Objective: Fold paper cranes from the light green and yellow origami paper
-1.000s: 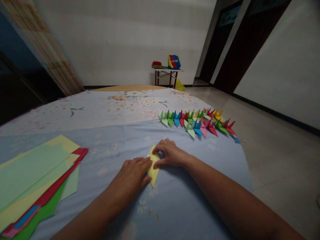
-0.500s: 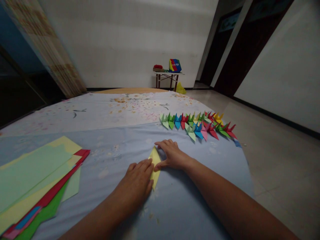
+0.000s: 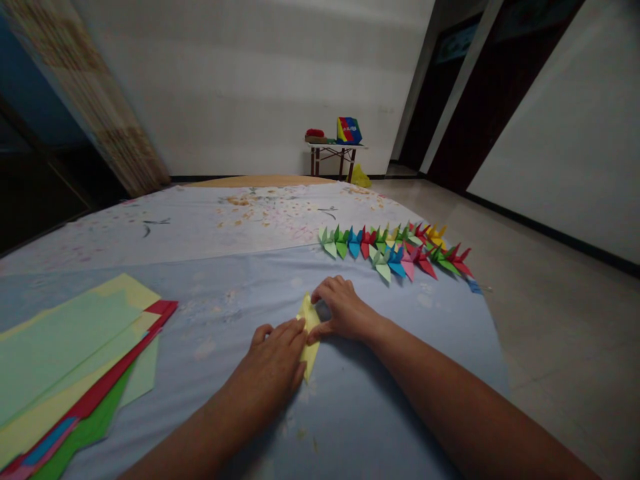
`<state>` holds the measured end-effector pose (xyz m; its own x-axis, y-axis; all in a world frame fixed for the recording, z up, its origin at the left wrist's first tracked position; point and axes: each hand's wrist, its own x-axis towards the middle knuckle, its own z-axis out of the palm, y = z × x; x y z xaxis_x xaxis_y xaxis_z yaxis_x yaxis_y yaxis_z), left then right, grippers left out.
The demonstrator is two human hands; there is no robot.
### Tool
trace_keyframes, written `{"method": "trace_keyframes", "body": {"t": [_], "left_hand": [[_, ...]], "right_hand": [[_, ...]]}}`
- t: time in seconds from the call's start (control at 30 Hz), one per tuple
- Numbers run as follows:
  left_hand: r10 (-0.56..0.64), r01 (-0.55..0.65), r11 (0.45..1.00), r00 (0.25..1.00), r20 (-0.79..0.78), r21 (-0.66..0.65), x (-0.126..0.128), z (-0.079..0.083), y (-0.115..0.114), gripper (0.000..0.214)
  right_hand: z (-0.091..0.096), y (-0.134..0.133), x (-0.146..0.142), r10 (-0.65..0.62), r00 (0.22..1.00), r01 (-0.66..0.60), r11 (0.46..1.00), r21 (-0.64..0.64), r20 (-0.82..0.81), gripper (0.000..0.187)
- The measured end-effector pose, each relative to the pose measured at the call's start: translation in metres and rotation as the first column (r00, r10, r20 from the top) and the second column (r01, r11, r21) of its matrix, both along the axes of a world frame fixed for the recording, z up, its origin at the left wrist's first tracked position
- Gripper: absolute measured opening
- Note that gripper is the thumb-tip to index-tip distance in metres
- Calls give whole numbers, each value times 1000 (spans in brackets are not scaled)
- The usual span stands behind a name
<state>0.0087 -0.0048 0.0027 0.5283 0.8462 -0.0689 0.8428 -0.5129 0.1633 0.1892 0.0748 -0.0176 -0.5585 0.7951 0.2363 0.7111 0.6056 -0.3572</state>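
A narrow diamond of folded yellow paper [image 3: 311,319] lies on the blue cloth in front of me, its long points facing away from and toward me. My left hand [image 3: 280,350] rests over its left side, fingers together and pressing it against the cloth, thumb near the lower point. At the right edge my right hand [image 3: 340,310] curves around the paper, thumb touching its middle and index finger near the upper part. The fingertips partly cover both edges. Beyond my right hand stand rows of folded paper cranes [image 3: 395,257] in green, blue, red, pink and yellow.
On the left lies a fanned stack of coloured paper sheets [image 3: 65,347]. The table's flowered cloth [image 3: 200,213] reaches toward a small side table [image 3: 337,146] bearing a colourful box [image 3: 349,131] by the wall. The table's curved edge drops to a tiled floor at right.
My right index finger has shifted slightly at the paper's upper end, and the paper's top there looks a little more raised and creased. My left hand stays nearly still.
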Motion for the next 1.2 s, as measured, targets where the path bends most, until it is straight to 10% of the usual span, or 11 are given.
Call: {"method": "trace_keyframes", "body": {"t": [0.3, 1.2], "left_hand": [[-27, 27, 1000, 999, 26, 14, 0, -1, 1, 46], [-9, 8, 1000, 1000, -14, -28, 12, 12, -4, 44]], "right_hand": [[2, 3, 11, 200, 980, -201, 976, -85, -20, 36], [12, -17, -1, 209, 961, -207, 978, -28, 183, 37]]}}
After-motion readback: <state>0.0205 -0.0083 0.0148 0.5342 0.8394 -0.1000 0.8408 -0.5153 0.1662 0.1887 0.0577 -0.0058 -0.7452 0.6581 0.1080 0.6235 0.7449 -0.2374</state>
